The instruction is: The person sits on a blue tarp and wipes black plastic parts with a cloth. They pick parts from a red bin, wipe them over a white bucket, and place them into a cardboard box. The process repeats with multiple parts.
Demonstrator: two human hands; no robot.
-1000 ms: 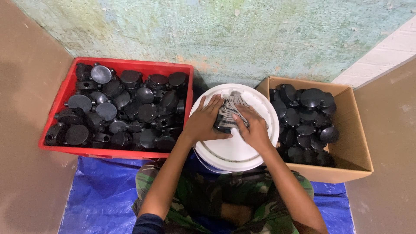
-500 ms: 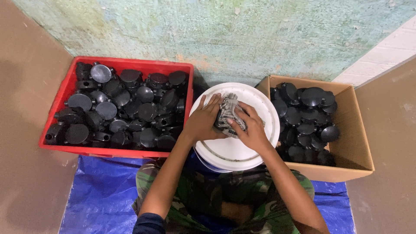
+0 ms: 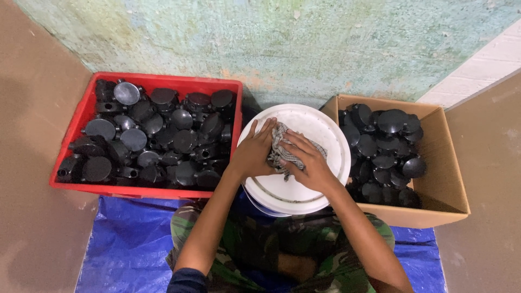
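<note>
- Left hand and right hand: fingers closed around a checked cloth, centre frame, above white bucket lid.
- Red crate, left; cardboard box, right; both held black round parts.

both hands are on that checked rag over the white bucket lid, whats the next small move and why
Probably open the rag a little and check the piece inside. Both the left hand and the right hand press the cloth together over the white bucket lid, so whatever it wraps is hidden. The red crate and the cardboard box both hold black round parts.
</note>
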